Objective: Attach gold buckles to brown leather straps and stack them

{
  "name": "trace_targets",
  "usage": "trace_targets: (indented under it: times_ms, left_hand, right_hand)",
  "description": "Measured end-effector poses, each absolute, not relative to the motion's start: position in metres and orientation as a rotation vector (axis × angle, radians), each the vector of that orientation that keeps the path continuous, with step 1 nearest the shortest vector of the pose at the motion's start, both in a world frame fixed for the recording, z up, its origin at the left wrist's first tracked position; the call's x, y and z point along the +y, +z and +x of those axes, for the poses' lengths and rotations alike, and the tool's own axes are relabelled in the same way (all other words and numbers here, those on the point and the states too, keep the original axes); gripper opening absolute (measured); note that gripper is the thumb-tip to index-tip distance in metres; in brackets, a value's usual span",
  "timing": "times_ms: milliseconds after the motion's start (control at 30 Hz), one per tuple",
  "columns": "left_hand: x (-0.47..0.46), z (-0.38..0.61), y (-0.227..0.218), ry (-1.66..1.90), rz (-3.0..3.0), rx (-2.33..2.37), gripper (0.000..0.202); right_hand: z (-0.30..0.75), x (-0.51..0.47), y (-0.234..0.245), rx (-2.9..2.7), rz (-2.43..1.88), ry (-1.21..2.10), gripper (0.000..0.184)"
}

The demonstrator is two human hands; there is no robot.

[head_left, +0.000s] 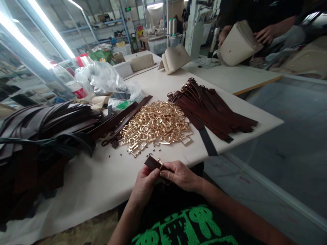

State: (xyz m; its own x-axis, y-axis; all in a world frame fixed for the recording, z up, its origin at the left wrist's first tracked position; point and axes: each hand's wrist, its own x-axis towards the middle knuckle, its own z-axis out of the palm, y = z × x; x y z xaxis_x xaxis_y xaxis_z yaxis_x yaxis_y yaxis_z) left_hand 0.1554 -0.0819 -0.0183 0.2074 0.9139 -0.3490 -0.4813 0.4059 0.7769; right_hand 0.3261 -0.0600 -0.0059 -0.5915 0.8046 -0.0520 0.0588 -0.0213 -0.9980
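Observation:
Both hands meet at the near edge of the table, closed on one dark brown leather strap (152, 163). My left hand (146, 182) pinches the strap near its square end, which points up and left. My right hand (182, 175) grips it just beside, thumb close to the left thumb. A gold metal buckle (160, 161) sits on the strap between the hands; its lower part is hidden by fingers. Beyond them lies a heap of gold rectangular buckles (158, 122). Small dark bits are scattered on the table in front of the heap.
Brown straps with buckles (208, 109) lie fanned at the right. A thick stack of dark straps (46, 136) covers the left. Plastic bags (102, 78) and a phone (120, 96) are behind. Across the table, a co-worker holds a beige bag (237, 44) at a sewing machine.

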Motion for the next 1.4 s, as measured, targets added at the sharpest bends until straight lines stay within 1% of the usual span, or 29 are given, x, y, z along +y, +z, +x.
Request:
trace_targets:
  times_ms: [133, 233, 333, 467, 533, 667, 767, 967, 1167, 1400]
  left_hand:
    - [-0.086, 0.151, -0.020, 1.009, 0.682, 0.952, 0.030]
    - [-0.088, 0.148, -0.013, 0.980, 0.738, 0.948, 0.031]
    - [-0.089, 0.149, -0.006, 0.945, 0.740, 0.912, 0.031]
    - [-0.086, 0.154, -0.009, 1.044, 0.606, 0.975, 0.029]
    - [-0.082, 0.156, -0.013, 1.099, 0.533, 1.044, 0.031]
    - [-0.074, 0.153, -0.016, 1.257, 0.474, 1.129, 0.032]
    - [-0.073, 0.154, -0.014, 1.302, 0.412, 1.095, 0.033]
    - [-0.075, 0.164, -0.011, 1.256, 0.324, 0.975, 0.037]
    - [-0.076, 0.166, -0.009, 1.212, 0.302, 0.974, 0.040]
    - [-0.080, 0.159, -0.012, 1.341, 0.540, 1.111, 0.031]
  right_hand:
    - [0.328, -0.060, -0.004, -1.754, -1.023, 1.582, 0.046]
    - [0.328, -0.061, 0.001, -1.780, -1.134, 1.465, 0.046]
    - [0.325, -0.062, 0.006, -1.762, -1.170, 1.423, 0.045]
    - [0.321, -0.063, 0.009, -1.842, -1.168, 1.367, 0.041]
    - [0.321, -0.062, 0.010, -1.891, -1.178, 1.301, 0.035]
    - [0.328, -0.064, 0.011, -1.936, -1.232, 1.294, 0.015]
    - [0.330, -0.068, 0.008, -1.905, -1.250, 1.308, 0.010]
    - [0.325, -0.074, 0.001, -1.845, -1.243, 1.209, 0.013]
    - [0.326, -0.074, 0.005, -1.919, -1.267, 1.043, 0.011]
    - [0.328, -0.073, 0.004, -1.953, -1.216, 1.049, 0.014]
